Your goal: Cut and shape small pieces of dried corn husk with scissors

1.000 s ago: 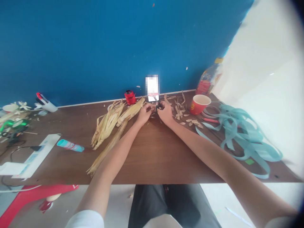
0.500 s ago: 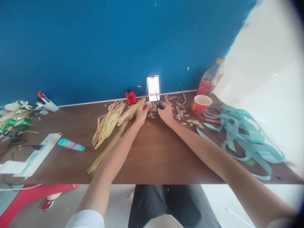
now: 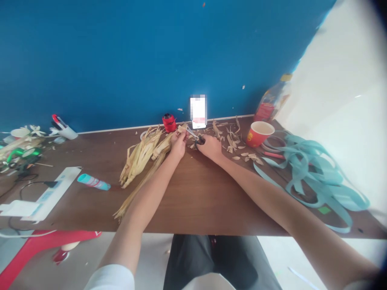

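My left hand [image 3: 179, 143] pinches a small piece of dried corn husk [image 3: 182, 129] above the back of the table. My right hand [image 3: 211, 146] is closed around the dark handles of a pair of scissors [image 3: 191, 132], whose blades point left to the husk piece. Whether the blades touch it is too small to tell. Bundles of dried corn husk [image 3: 140, 155] lie to the left of my left hand. Cut husk scraps [image 3: 232, 141] are scattered beside and behind my right hand. A lit phone [image 3: 198, 112] leans on the blue wall behind both hands.
A red paper cup [image 3: 259, 134], a bottle [image 3: 270, 100] and a heap of pale teal ribbon [image 3: 314, 167] are on the right. Leftward are a red roll [image 3: 169, 122], a glue stick [image 3: 94, 182], a power strip [image 3: 53, 195] and a cup of pens [image 3: 68, 132].
The scissors have swung from pointing up to pointing left, against or near the husk piece. My left hand has turned slightly, raising the piece. The whole view has shifted a little.
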The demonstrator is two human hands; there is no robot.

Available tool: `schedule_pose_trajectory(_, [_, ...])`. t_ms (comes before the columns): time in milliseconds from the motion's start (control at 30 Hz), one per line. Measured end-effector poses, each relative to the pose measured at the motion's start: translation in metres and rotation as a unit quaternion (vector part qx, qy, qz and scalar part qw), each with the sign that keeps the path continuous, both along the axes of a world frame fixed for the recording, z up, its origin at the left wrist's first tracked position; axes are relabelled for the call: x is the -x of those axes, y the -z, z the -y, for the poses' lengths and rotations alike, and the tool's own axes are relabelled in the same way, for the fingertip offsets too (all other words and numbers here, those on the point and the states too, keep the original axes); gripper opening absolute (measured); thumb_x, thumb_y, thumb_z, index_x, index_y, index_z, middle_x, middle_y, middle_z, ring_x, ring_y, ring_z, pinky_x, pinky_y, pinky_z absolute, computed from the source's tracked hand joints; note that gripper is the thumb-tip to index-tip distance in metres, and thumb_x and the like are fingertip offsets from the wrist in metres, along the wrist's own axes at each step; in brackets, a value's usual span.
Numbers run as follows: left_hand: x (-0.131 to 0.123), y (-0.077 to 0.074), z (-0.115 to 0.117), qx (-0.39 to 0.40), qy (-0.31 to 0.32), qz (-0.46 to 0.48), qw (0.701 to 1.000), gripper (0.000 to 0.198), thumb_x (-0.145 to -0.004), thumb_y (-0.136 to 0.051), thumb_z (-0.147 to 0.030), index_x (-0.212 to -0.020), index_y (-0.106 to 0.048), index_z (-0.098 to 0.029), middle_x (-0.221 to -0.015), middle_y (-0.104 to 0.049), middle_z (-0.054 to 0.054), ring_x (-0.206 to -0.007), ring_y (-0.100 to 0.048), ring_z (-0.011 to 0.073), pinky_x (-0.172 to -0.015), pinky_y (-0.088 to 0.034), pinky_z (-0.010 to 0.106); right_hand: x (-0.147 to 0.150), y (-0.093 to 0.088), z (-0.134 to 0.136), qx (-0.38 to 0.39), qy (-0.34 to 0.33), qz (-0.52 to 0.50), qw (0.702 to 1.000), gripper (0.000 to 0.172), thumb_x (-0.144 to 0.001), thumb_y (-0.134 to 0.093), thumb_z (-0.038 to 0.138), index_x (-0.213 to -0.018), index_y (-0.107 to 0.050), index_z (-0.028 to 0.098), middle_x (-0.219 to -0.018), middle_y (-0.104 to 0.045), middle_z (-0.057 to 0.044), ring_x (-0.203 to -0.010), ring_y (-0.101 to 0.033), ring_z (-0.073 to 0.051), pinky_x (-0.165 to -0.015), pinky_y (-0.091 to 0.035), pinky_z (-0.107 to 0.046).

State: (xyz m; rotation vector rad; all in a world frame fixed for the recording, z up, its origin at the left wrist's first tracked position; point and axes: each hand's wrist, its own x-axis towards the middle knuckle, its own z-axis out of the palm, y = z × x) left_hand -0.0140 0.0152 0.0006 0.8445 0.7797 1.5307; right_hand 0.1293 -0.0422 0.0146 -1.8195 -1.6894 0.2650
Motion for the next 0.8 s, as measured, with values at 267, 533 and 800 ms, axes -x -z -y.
schedule_pose_trajectory(267, [-0.0013,0.0006,0.0003,-0.004,0.001,-0.034,0.999,0.028,-0.072,-0.072,-0.025,-0.091,-0.052,-0.019,-0.080,-0.062,-0.001,-0.070,-0.058,0.0067,-0.068,-0.045,0.020,0.0007,-0.0011,0.0005,0.023,-0.010,0.029,0.999,0.021,-0.071,-0.060,0.043,-0.072,-0.064,0.023,-0.076,-0.068,-0.007,-0.074,-0.061,-0.023,-0.062,-0.040,-0.028])
schedule_pose_trajectory(533, [-0.0012,0.0009,0.0011,-0.002,0.021,0.002,1.000,0.035,-0.068,-0.077,-0.025,-0.093,-0.054,-0.020,-0.077,-0.061,-0.003,-0.068,-0.058,0.0056,-0.069,-0.044,0.020,-0.0006,-0.0035,0.0007,0.041,-0.017,0.039,0.998,0.020,-0.072,-0.058,0.042,-0.072,-0.066,0.023,-0.077,-0.068,-0.005,-0.076,-0.062,-0.022,-0.062,-0.039,-0.026])
schedule_pose_trajectory(800, [-0.0033,-0.0009,0.0028,0.009,0.018,0.044,0.999,0.025,-0.067,-0.079,-0.019,-0.079,-0.057,-0.016,-0.071,-0.059,-0.002,-0.064,-0.056,0.0052,-0.062,-0.042,0.017,-0.0036,-0.0011,-0.0016,0.047,-0.022,0.056,0.997,0.024,-0.073,-0.056,0.045,-0.072,-0.067,0.023,-0.078,-0.068,-0.004,-0.075,-0.061,-0.019,-0.060,-0.036,-0.024])
